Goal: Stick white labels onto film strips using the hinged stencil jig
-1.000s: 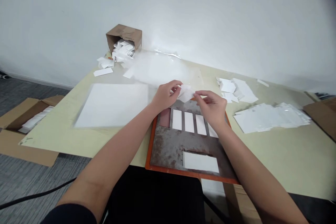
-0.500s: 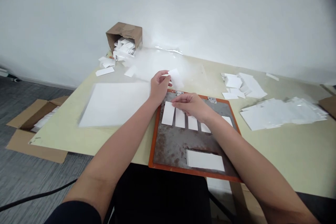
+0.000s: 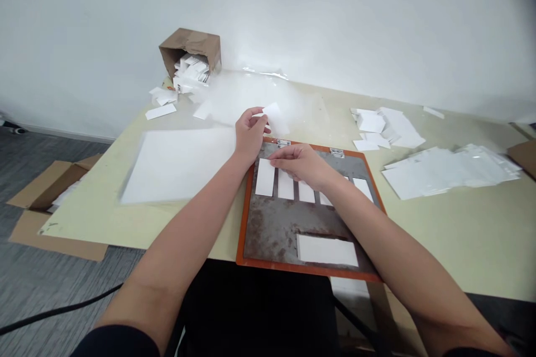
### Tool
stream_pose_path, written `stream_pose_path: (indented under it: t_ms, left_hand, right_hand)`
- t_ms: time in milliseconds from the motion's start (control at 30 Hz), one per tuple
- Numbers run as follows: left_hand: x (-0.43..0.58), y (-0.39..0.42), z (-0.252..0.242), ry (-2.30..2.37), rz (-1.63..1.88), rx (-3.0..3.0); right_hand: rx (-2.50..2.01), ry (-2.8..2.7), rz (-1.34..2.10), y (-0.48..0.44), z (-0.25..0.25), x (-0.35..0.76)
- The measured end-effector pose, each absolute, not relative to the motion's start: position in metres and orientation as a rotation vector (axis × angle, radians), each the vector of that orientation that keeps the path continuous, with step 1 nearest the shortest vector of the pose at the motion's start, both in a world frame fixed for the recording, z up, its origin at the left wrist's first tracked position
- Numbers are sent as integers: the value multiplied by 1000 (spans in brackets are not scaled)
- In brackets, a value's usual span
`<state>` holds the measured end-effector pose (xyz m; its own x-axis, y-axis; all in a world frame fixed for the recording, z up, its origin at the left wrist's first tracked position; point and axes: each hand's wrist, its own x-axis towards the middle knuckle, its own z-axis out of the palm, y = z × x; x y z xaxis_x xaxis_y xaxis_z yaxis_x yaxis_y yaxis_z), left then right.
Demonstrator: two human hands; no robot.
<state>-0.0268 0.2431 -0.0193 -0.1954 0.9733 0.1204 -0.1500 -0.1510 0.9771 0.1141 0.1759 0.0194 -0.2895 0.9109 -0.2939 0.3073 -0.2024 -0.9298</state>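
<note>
My left hand (image 3: 250,133) is closed, pinching a white card (image 3: 273,115) above the back left corner of a dark grey metal plate with an orange border (image 3: 268,228). My right hand (image 3: 302,166) reaches over that plate, its thumb and fingertips pinched at the upper right corner of another white card (image 3: 264,178), the leftmost of a row. More white cards (image 3: 286,185) lie side by side to its right, partly hidden by my right hand and forearm. Nearer me on the plate rests a white stack (image 3: 326,251).
A cardboard box (image 3: 189,39) full of white cards lies on its side at the back left. A translucent white sheet (image 3: 180,164) sits left of the plate. Loose white pieces (image 3: 402,128) and clear-bagged sheets (image 3: 444,173) lie right. An open carton (image 3: 54,184) stands on the floor.
The leftmost card now sits straighter in the row, with my right fingers still at its corner. My left hand keeps its card. The whole view has shifted slightly.
</note>
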Motion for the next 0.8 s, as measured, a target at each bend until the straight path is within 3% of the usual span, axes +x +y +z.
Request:
stream_pose_path:
  t_ms: [800]
  left_hand:
    - [-25, 243, -19, 1149, 1517, 1104]
  right_hand:
    - [-1457, -1557, 1518, 177, 17, 115]
